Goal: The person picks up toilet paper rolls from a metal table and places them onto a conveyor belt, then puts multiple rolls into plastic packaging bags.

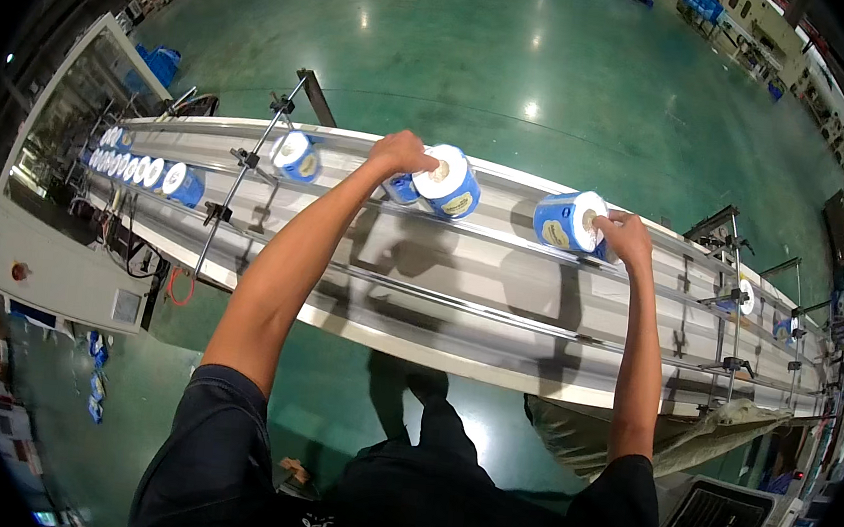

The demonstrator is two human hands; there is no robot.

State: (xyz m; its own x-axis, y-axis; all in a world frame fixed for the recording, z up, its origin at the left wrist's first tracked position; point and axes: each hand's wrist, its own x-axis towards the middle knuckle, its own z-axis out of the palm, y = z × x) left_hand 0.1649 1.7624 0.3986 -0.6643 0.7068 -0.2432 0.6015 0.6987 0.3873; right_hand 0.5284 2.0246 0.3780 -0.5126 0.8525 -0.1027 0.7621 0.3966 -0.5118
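I note two blue-wrapped rolls lying on their sides: the left roll [449, 180], white end up, against the left fingers [413, 158]; the right roll [568, 220] under the right fingertips [608, 223].

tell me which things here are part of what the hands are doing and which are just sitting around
In hand:
left hand on a blue-wrapped roll
right hand on another blue-wrapped roll
conveyor carrying them

Just about:
lone roll farther left on the belt
row of rolls at the machine end
sack under the conveyor
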